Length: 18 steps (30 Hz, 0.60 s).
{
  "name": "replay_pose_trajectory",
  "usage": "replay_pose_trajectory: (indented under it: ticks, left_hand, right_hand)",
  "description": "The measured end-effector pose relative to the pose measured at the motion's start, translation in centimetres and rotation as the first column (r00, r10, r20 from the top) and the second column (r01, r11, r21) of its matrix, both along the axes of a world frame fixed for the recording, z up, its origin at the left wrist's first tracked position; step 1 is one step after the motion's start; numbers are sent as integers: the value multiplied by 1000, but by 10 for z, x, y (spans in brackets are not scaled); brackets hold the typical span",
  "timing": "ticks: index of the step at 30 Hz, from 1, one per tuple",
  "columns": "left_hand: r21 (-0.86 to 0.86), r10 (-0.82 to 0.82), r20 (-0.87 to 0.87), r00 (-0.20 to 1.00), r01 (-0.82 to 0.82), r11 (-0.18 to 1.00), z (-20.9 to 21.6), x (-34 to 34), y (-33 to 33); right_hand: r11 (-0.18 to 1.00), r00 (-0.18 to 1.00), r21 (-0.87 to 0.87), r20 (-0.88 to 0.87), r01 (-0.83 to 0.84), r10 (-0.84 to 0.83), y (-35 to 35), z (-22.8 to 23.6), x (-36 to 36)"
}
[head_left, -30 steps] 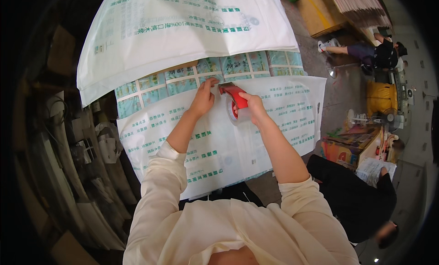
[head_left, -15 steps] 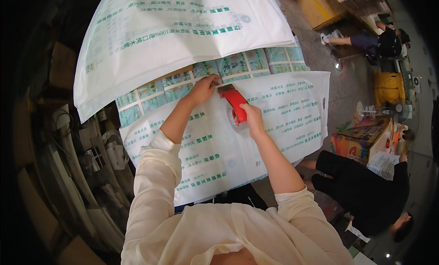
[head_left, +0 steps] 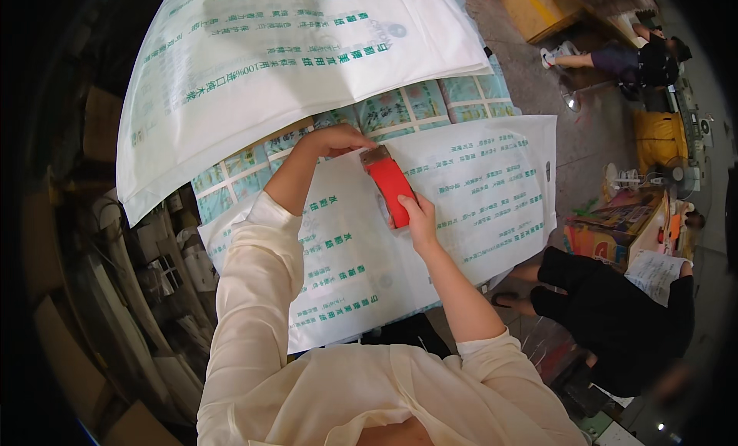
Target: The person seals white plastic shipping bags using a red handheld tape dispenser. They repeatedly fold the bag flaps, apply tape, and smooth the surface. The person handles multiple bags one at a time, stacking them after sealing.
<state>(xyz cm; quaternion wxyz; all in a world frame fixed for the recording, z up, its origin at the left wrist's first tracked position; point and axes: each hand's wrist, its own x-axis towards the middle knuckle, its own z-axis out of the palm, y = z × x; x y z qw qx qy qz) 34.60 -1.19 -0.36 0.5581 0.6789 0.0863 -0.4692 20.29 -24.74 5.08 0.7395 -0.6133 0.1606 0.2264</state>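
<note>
My right hand [head_left: 420, 221] is closed round the lower end of a red tape dispenser [head_left: 394, 192]. The dispenser's metal head points away from me. My left hand [head_left: 340, 141] reaches to that head, fingers drawn together at its left corner; whatever they pinch is hidden. Both hands are over a white plastic sheet [head_left: 484, 181] with green print. Past it lies a row of blue-green patterned packs [head_left: 403, 108] crossed with white strips. A second white printed sheet [head_left: 307, 42] covers the far part of these packs.
Shelves with upright boards and papers [head_left: 165, 284] stand at the left. On the right a person in black [head_left: 615, 319] is near a colourful carton [head_left: 615, 234], a paper by their arm. Farther off are another person [head_left: 653, 65], a yellow bag [head_left: 659, 138] and a wooden pallet [head_left: 538, 11].
The dispenser has turned upright in my right hand, its red back now toward me and its tape roll hidden. My left fingers have moved right to its head. The person in black has shifted.
</note>
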Motion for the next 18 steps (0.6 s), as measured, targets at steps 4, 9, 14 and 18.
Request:
replay_pose_trajectory:
  ticks: [4,9,14,18]
  left_hand:
    - [-95,92,-29,995,-94,991,-6,-11,0]
    - [-122,65,17,998,-63,991,-5,-18,-2]
    - [-65,18,71,997,-14,998,-11,-16,-1]
    - [-56,39,86,995,-34,998,-6,-17,-5]
  right_hand:
    - [1000,1000,30,23,-1,0,-4,0,-10]
    - [996,999,84,51,13,-17,-7,-10,-22]
    - [996,998,86,66,11,-17,-6,-12,-25]
    - [997,998,75,55,21,-25,-8,-9,-25]
